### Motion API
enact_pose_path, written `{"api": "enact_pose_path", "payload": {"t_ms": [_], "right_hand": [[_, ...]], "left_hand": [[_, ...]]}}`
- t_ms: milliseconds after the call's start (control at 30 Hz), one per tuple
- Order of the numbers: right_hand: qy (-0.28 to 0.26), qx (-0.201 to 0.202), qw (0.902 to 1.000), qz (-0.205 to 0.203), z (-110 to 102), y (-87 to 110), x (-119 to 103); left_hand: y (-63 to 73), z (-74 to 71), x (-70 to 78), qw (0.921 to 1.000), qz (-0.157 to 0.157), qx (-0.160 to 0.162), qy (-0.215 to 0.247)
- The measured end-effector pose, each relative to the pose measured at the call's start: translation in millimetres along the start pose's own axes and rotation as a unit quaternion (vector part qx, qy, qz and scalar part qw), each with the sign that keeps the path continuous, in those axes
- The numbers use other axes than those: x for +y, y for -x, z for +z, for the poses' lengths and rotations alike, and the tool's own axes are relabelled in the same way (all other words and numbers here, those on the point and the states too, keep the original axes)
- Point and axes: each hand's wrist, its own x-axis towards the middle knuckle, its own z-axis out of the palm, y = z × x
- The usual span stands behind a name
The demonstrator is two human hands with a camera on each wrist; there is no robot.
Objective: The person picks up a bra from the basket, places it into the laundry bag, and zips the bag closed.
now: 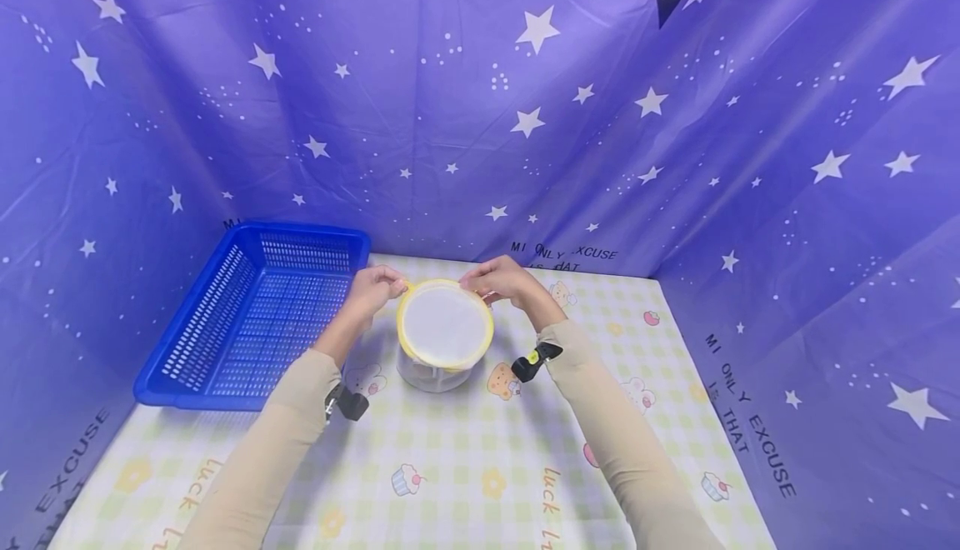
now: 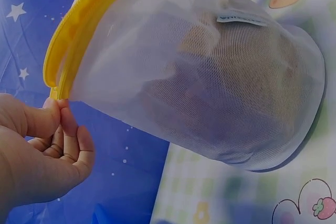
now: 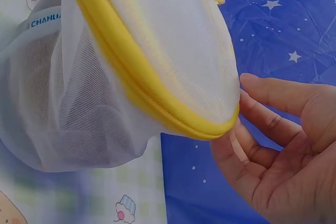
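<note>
A white mesh laundry bag (image 1: pixel 444 325) with a yellow zippered rim (image 2: pixel 79 40) stands on the table, its round top facing up. Something dark and brownish shows dimly through the mesh in the left wrist view. At the rim's left side, my left hand (image 1: pixel 375 287) pinches a small yellow tab (image 2: pixel 54 94) between thumb and index finger. Two yellow bands spread apart just above that tab. My right hand (image 1: pixel 504 279) pinches the rim's far right side, with the thumb (image 3: pixel 257 83) at the top panel and fingers below the edge.
A blue plastic basket (image 1: pixel 161 383) stands to the left, close beside my left forearm. A checked cloth (image 1: pixel 450 450) with cartoon prints covers the table. Purple star-patterned curtains (image 1: pixel 420 117) enclose the back and both sides.
</note>
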Motion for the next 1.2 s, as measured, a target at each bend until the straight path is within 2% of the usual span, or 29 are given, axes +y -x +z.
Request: {"api": "enact_pose_path", "payload": {"t_ms": [633, 900, 1200], "right_hand": [[0.015, 0.007, 0.9998, 0.015, 6.0, 0.7, -6.0], [0.002, 0.016, 0.9993, 0.035, 5.1, 4.0, -12.1], [-0.024, 0.019, 0.9985, 0.044, 1.3, 5.2, -12.3]], "left_hand": [[-1.2, 2.2, 1.4, 1.0000, -0.005, 0.000, 0.003], [-1.6, 1.3, 1.5, 0.9999, -0.014, 0.000, 0.006], [0.8, -1.8, 2.7, 0.9999, -0.008, -0.004, 0.008]]}}
